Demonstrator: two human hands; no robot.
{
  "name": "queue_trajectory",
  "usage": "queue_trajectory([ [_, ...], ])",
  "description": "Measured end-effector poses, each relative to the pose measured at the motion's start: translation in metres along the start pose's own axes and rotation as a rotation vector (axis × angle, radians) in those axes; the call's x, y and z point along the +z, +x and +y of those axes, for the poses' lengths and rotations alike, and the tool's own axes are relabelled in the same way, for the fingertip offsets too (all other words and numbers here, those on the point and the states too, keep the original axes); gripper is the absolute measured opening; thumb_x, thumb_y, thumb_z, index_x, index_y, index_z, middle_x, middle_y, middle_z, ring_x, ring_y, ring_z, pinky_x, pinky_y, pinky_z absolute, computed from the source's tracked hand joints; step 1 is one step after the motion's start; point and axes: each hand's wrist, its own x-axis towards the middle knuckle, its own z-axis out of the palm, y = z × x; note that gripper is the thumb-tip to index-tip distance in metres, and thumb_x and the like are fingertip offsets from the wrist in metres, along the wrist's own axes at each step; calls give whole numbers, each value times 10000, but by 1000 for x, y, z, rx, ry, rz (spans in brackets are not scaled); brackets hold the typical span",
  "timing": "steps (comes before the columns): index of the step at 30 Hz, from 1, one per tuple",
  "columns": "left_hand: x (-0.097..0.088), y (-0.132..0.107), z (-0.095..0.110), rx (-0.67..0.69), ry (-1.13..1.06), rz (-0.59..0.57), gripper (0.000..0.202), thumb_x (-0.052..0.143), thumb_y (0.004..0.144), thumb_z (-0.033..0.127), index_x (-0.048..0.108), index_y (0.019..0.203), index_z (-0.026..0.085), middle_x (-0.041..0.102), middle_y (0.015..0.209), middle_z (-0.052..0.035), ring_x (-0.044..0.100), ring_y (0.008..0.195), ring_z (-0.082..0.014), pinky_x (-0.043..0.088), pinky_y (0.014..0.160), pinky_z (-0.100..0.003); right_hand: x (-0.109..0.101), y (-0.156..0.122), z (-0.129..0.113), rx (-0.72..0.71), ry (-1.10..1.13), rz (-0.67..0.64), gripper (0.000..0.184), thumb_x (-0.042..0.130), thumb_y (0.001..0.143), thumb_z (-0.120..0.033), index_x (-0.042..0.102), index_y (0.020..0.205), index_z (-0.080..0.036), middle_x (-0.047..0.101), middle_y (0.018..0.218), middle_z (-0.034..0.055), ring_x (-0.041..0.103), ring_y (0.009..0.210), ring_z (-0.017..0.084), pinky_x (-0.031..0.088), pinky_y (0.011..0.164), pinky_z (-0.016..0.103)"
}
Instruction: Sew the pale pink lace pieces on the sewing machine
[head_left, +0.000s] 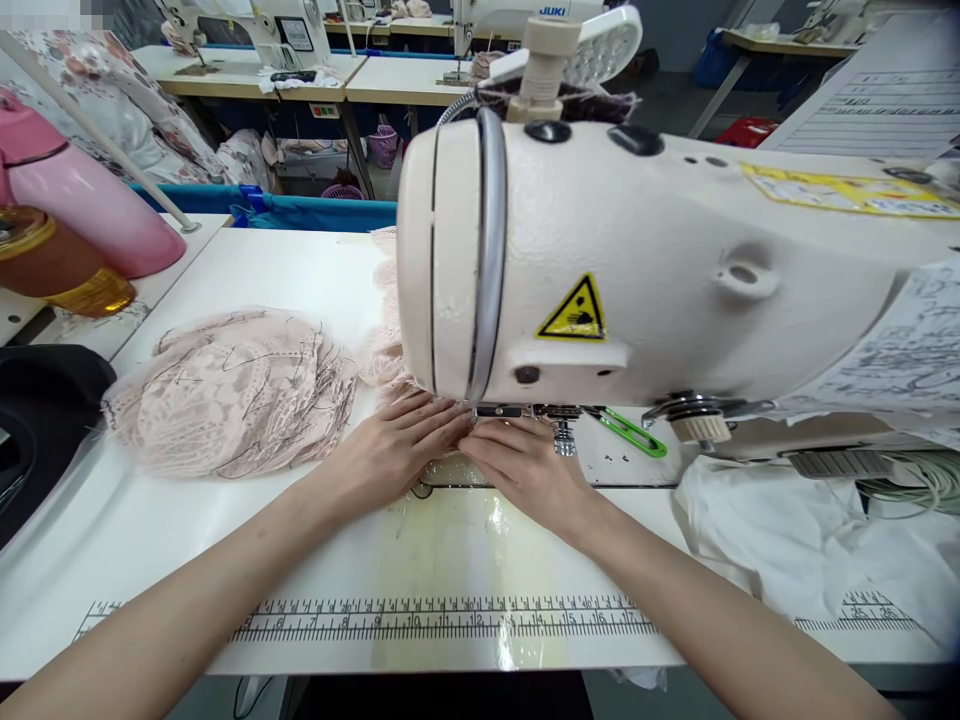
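Observation:
A cream sewing machine (660, 270) fills the middle and right of the view. Both hands lie flat on the table under its head. My left hand (394, 445) has its fingers stretched out, pressing pale pink lace (382, 360) that runs under the machine. My right hand (525, 470) lies beside it, fingers flat and pointing toward the presser foot (561, 435). The fingertips of both hands almost meet at the needle area, which the machine head partly hides.
A heap of pink lace pieces (232, 395) lies to the left. A pink bottle (82, 200) and an amber jar (60, 265) stand at far left. White cloth (787, 540) lies on the right. A printed ruler (450, 620) runs along the table's front edge.

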Motion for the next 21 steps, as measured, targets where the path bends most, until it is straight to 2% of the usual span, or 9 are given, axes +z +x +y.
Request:
queue_trajectory([
  [7,-1,-1,-1,-24,-29,-14,403,401,987,166,508,1375,181,622,1316,-68,544,1274,-220,454,1090,-436,3,2,-3,-10,47,3,203,510,953,-160,694,914,-235,698,824,8,599,829,130,454,736,261],
  [13,-3,0,-1,-32,-60,-14,384,421,982,177,535,1348,163,635,1296,-89,566,1250,-242,482,1059,-456,5,1,-2,-10,43,-12,201,515,941,-151,692,922,-245,685,824,5,596,829,134,447,738,277],
  [21,-4,2,-1,-41,-32,-5,359,431,975,183,571,1302,132,664,1247,-106,632,1157,-247,529,991,-434,8,2,-1,-27,64,-17,229,478,954,-128,680,914,-229,688,818,7,587,794,125,439,707,261],
])
